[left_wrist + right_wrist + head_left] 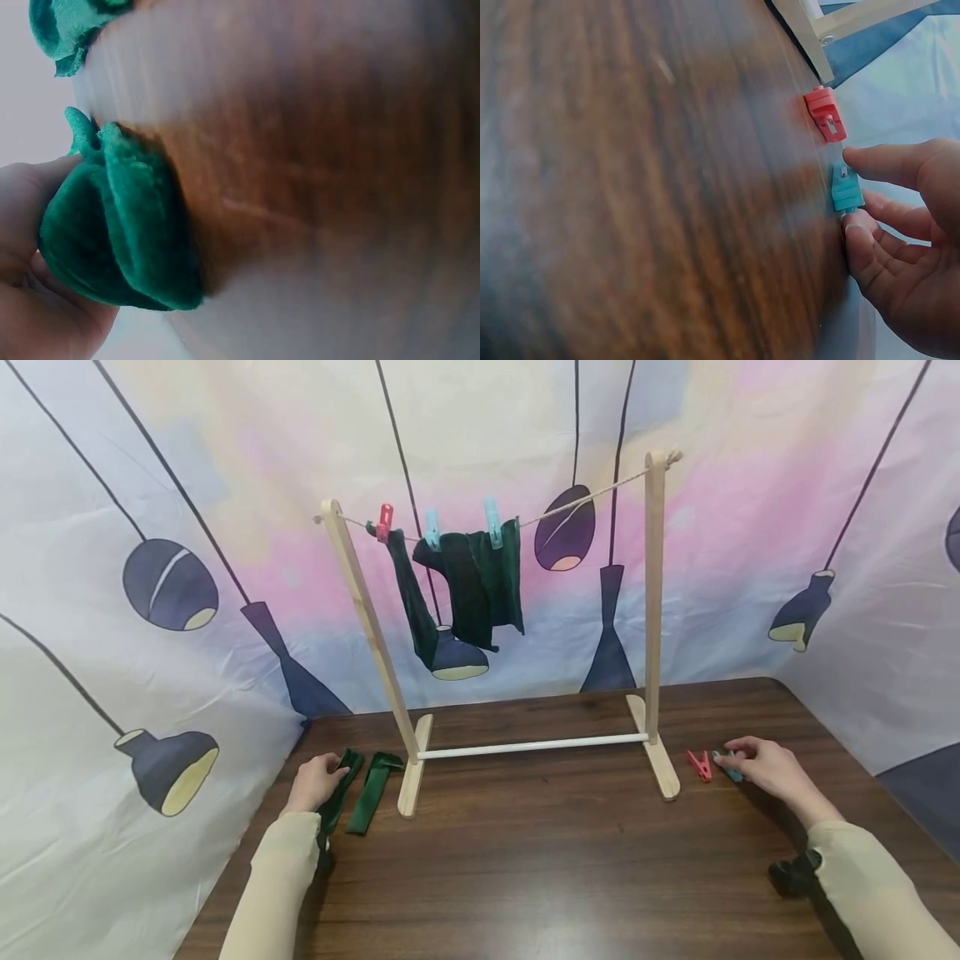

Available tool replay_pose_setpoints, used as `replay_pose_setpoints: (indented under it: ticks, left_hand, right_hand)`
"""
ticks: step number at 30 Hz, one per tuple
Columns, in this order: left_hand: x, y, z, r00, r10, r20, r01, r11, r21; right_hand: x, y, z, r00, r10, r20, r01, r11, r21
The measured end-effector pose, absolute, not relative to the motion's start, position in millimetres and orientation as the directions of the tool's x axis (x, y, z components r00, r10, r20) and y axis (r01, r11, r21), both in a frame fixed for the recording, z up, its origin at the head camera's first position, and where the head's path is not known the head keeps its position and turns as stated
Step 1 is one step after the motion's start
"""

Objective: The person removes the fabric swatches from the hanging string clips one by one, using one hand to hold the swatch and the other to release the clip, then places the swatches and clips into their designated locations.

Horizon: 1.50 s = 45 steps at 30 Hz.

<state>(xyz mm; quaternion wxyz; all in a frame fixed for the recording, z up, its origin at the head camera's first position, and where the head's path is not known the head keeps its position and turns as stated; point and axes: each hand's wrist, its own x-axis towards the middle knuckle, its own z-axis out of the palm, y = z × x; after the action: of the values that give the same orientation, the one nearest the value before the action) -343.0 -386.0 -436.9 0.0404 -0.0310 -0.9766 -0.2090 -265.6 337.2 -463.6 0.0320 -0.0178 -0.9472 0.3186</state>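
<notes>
From here I see the L hand (315,783) w/ thumb & fingers pinching a green cloth (142,225) at the bench's (525,860) L side, nr a 2nd green strip (369,802). R hand (765,768), fingers curled, has thumb & fingertips round a blue peg (847,189) by a red peg (825,115), R of the wooden rack (655,610) w/ dk green cloths (468,585) on its line.

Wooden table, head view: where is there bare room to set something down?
Widest: the table in front of the white bar, between left hand and right hand. A bare strip lies behind that bar. Crowded: left, where that hand grips one green cloth beside another green cloth; right, where that hand pinches the blue clip beside the red clip.
</notes>
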Motion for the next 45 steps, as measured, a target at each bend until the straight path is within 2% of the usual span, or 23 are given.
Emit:
replay_pose_setpoints:
  ticks: [12,27,33,45]
  left_hand:
    - [-343,-386,-439,-0.998,0.021,0.064,0.046,0.905,0.422]
    - [-338,-390,-435,-0.999,0.009,0.046,0.028,0.9,0.435]
    - [-333,-392,-415,-0.994,0.018,0.108,0.067,0.88,0.471]
    - [-326,-384,-369,-0.969,0.075,0.237,0.183,0.862,0.473]
  right_hand:
    - [-269,338,-466,-0.997,0.067,0.028,0.036,0.791,-0.611]
    - [-266,340,-458,-0.999,0.023,0.043,-0.01,0.774,-0.634]
    - [-263,350,-442,-0.997,0.025,0.079,-0.028,0.795,-0.606]
    - [-260,349,-397,-0.969,0.01,0.247,-0.139,0.805,-0.577]
